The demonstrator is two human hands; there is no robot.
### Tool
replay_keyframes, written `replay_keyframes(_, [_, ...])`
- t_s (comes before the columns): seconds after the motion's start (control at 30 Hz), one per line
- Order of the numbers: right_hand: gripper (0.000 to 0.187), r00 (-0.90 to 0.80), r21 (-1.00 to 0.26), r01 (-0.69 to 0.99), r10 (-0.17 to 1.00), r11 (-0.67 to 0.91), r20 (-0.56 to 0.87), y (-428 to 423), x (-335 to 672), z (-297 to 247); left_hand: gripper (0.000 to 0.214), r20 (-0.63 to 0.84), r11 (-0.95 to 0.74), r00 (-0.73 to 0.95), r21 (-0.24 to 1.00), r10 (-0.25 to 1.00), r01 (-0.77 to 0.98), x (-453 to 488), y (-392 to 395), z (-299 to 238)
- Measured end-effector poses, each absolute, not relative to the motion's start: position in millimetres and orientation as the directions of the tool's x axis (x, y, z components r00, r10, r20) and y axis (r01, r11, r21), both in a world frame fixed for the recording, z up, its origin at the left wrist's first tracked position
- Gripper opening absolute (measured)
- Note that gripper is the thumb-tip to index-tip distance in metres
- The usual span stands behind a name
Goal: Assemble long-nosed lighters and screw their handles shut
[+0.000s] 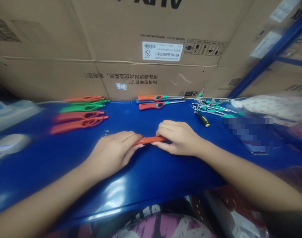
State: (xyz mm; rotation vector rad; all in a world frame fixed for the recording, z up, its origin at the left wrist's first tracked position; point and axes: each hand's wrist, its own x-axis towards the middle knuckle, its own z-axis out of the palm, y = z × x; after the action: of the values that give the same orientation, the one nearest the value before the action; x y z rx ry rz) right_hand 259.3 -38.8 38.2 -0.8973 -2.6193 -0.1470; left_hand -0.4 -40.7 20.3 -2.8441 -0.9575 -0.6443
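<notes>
Between my two hands is an orange lighter handle (153,140), held level just above the blue table. My left hand (116,148) pinches its left end, and my right hand (179,137) grips its right end with the fingers folded over it. Both ends of the handle are hidden by my fingers. Behind my hands lie an orange long-neck lighter (149,98) and a red long-neck lighter (152,105), both with metal tubes pointing right, and part of a blue one shows between them.
To the left lie a green handle casing (83,107), an orange casing (83,99) and red casings (79,125). A black-and-yellow screwdriver (202,119) rests by several metal lighter tubes (217,108) at right. A cardboard box wall (66,49) stands behind the table (166,178). A white roll (11,143) sits far left.
</notes>
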Motion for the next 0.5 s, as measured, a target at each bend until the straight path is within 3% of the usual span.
replay_keyframes(0.37, [0.030,-0.763,0.068,0.562,0.484,0.825,0.428,-46.6,252.4,38.2,0.026,0.440,-0.839,0.734,0.091,0.517,0.537,8.4,-46.3,20.5])
replay_keyframes(0.5, [0.031,-0.742,0.064,0.595,0.518,0.801,0.425,-43.0,257.2,43.8,0.025,0.431,-0.811,0.692,0.214,0.579,0.545,4.9,-44.2,22.6])
